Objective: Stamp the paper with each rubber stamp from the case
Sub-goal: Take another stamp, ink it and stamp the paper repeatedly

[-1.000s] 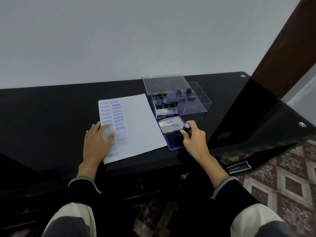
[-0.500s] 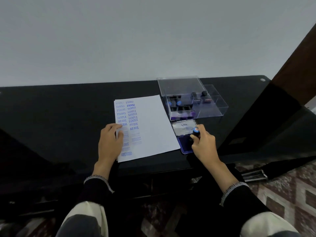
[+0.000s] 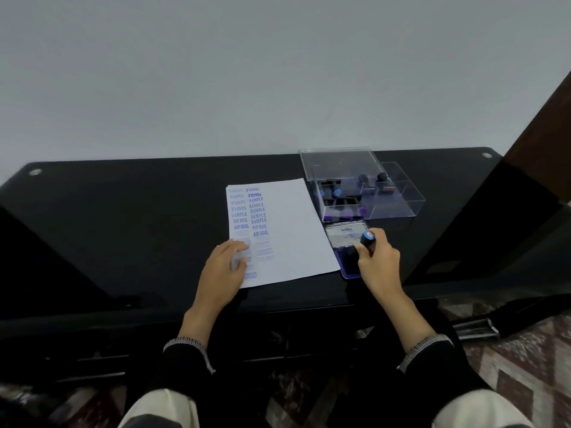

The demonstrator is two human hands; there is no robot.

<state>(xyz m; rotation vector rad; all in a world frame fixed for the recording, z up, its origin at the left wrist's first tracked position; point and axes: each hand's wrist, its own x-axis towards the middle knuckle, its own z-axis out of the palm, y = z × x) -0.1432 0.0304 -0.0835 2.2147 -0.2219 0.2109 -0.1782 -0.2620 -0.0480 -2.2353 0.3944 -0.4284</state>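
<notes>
Head view: the paper [image 3: 287,230], mid-frame, its long side running up the picture, reads SAMPLE, AIR MAIL, FRAGILE. The left hand [image 3: 224,270] lies flat on it. The right hand [image 3: 378,264] grips a stamp [image 3: 367,239] upright on the Artline ink pad [image 3: 346,242].

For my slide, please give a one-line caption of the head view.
Right hand presses a rubber stamp onto the ink pad while left hand steadies the paper.

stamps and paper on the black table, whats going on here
A person is stamping a sheet. The right hand grips a blue-topped rubber stamp on the open ink pad. The left hand lies flat on the paper, which already carries two columns of blue prints such as SAMPLE and AIR MAIL. More stamps sit in the clear case behind the pad.
</notes>
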